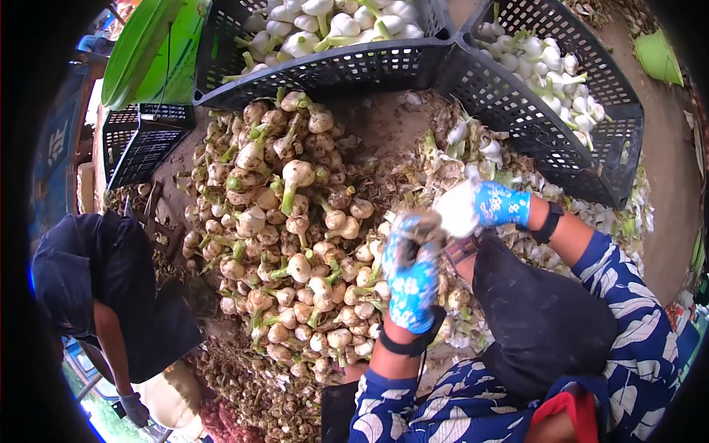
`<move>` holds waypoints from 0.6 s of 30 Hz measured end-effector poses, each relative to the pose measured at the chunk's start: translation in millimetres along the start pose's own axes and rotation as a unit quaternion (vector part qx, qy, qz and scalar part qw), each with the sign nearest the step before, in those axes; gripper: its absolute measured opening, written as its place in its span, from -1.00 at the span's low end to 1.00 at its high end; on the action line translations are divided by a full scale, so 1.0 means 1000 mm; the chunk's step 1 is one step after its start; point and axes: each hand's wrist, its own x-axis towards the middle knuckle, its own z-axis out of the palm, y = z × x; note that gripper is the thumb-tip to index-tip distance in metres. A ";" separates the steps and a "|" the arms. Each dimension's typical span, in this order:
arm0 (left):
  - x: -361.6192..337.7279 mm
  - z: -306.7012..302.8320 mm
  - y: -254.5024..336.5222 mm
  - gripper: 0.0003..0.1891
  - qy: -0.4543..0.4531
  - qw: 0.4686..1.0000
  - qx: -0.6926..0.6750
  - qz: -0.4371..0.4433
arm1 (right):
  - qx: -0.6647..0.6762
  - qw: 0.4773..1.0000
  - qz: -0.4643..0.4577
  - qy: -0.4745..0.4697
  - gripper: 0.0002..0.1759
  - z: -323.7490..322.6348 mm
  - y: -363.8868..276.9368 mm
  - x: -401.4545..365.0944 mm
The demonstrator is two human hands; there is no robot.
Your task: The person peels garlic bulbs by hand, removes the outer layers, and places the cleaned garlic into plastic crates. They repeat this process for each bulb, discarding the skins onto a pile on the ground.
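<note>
My left hand [412, 269], in a blue flowered glove with soiled fingers, is raised over the edge of a heap of garlic bulbs [299, 266] with brown, dirty skins and short green stems. Close beside it is my right hand [484, 205], in a matching glove whose front part looks bright white. The fingers of both hands are curled in towards each other and smeared by motion. Whatever lies between them cannot be made out. Loose garlic skins [450, 159] are strewn beyond and beneath the hands.
Two black plastic crates hold cleaned white garlic: one crate [325, 77] at the top, another [543, 111] at upper right. A green tub [148, 55] rests over a smaller black crate [144, 140]. Another person [111, 288] in dark clothes bends at the left. A green bucket [657, 57] is far right.
</note>
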 end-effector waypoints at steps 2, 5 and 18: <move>0.020 0.017 0.001 -0.86 -0.032 0.995 -0.058 0.075 | -0.006 0.996 0.028 0.090 -0.75 -0.011 -0.021 -0.008; 0.029 0.023 0.019 -0.79 -0.007 0.943 -0.326 -0.058 | 0.157 0.949 0.095 0.255 -0.55 -0.031 -0.031 -0.007; 0.018 -0.015 -0.034 -0.51 0.047 0.907 -0.381 -0.176 | 0.691 0.705 -0.147 0.064 -0.70 -0.104 -0.088 -0.035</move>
